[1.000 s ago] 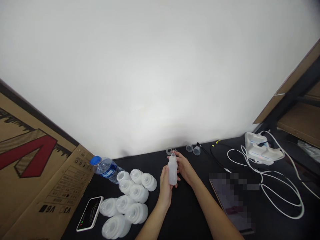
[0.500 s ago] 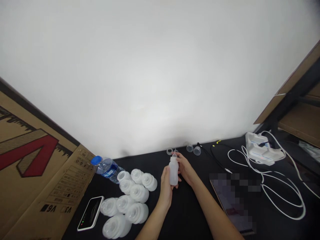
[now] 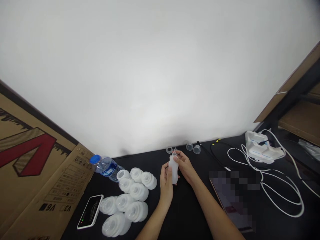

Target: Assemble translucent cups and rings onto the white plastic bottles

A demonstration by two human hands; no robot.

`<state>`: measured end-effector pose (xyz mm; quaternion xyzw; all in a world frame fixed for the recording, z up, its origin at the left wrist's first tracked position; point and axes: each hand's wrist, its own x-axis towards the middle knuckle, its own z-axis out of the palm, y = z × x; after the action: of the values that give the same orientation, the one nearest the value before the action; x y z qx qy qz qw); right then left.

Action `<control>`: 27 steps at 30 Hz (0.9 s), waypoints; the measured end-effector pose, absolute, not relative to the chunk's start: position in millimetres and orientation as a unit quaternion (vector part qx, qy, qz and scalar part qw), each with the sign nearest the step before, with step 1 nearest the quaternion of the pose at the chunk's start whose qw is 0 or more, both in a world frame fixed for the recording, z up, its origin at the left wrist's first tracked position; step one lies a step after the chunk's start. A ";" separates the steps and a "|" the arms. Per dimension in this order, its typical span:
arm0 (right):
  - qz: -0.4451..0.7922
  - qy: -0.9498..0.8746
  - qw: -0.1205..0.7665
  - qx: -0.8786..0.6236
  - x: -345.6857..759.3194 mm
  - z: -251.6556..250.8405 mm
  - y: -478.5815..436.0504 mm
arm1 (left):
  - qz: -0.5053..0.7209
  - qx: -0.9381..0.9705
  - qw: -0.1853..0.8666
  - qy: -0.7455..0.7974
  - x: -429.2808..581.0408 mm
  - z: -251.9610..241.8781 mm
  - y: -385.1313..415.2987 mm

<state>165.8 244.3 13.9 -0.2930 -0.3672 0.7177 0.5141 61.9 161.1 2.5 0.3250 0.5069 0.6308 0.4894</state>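
My left hand (image 3: 166,183) is wrapped round the body of a small frosted white baby bottle (image 3: 173,173), with the thumb along its front. The bottle stands nearly upright, tilted slightly. At its mouth, my right hand (image 3: 184,165) is closed around the clear nipple (image 3: 174,152), its thumb pressed near the neck and its fingers behind. How firmly the nipple sits in the neck cannot be made out. Just beyond, on the black table (image 3: 190,210), lies a pale collar ring (image 3: 169,150). Two clear domed caps (image 3: 196,149) rest near the wall to the right.
Several capped baby bottles (image 3: 136,211) and one open-mouthed bottle (image 3: 122,175) stand at left, by a blue-capped water bottle (image 3: 106,166). A white-framed device (image 3: 90,211) and cardboard box (image 3: 50,186) flank them. To the right are a tablet-like slab (image 3: 230,203), cables (image 3: 271,190) and a white charger (image 3: 265,147).
My right thumb has come forward onto the bottle's neck, and my left hand has shifted its grip around the body. The bottle stays in nearly the same place.
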 end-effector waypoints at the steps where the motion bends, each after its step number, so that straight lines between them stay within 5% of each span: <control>1: 0.727 -0.367 0.504 -0.288 166.4 15.7 243.8 | 0.631 0.320 0.501 0.498 61.7 2.4 161.5; 10: 0.765 -0.331 0.478 -0.277 171.3 22.4 241.2 | 0.617 0.297 0.587 0.432 58.6 1.9 165.7; 21: 0.719 -0.366 0.506 -0.305 167.0 10.7 245.4 | 0.584 0.422 0.407 0.561 54.5 16.7 160.4; 27: 0.711 -0.370 0.517 -0.299 167.0 12.3 245.6 | 0.615 0.343 0.526 0.477 54.6 13.6 163.5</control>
<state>167.0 245.6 12.3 -0.2993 -0.3697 0.7113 0.5175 54.6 163.5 13.6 0.3428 0.4765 0.6154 0.5260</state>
